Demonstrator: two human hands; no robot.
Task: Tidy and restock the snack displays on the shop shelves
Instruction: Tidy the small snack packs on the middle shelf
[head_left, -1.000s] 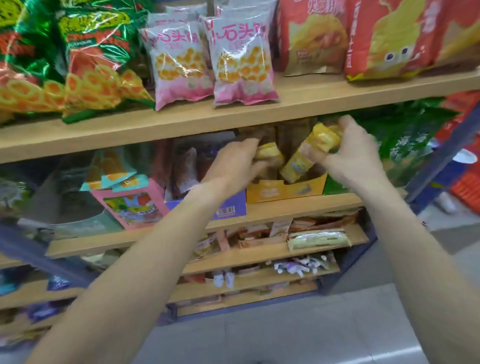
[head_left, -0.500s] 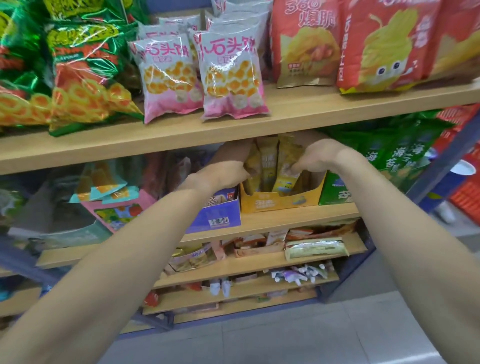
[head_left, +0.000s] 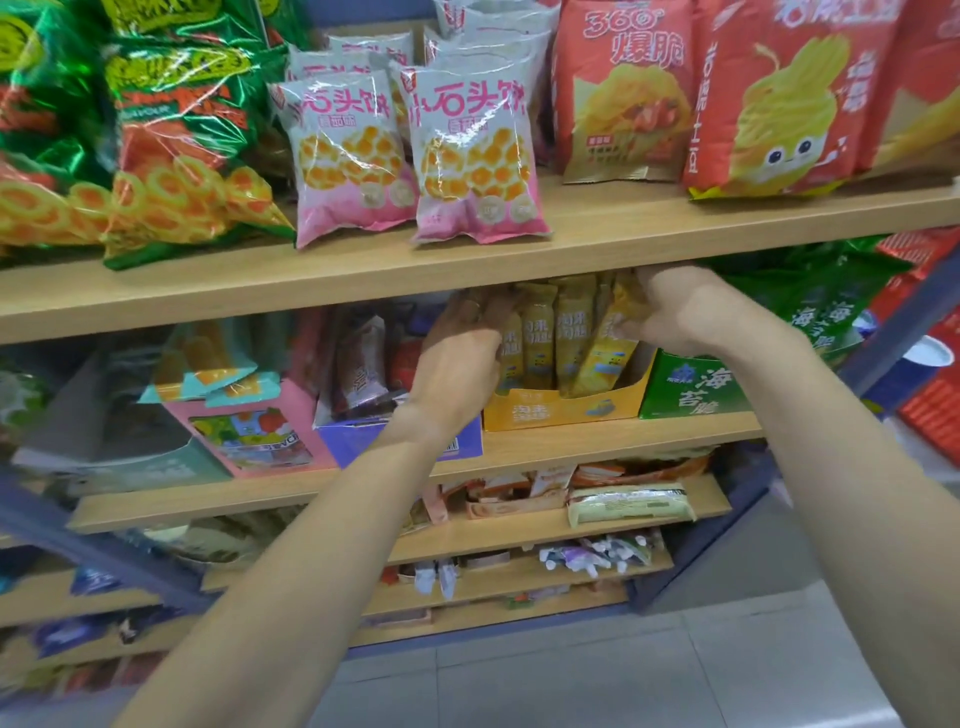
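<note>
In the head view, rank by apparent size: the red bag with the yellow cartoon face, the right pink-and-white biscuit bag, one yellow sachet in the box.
1. Red bag with the cartoon face, largest.
2. Pink-and-white biscuit bag.
3. Yellow sachet, smallest, though it sits deeper on its shelf, which shrinks it somewhat.

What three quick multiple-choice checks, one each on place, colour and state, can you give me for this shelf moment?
1. Where does the yellow display box sit?
A. between the purple box and the green box
B. on the top shelf
C. on the floor

2. What colour is the lower part of the two front biscuit bags?
A. blue
B. pink
C. black

3. What are the hands doing?
A. hanging idle
B. lifting a green bag
C. left hand and right hand on the yellow packets

A: the neighbours flank it.
B: pink bottoms show.
C: both hands touch the upright row.
</note>
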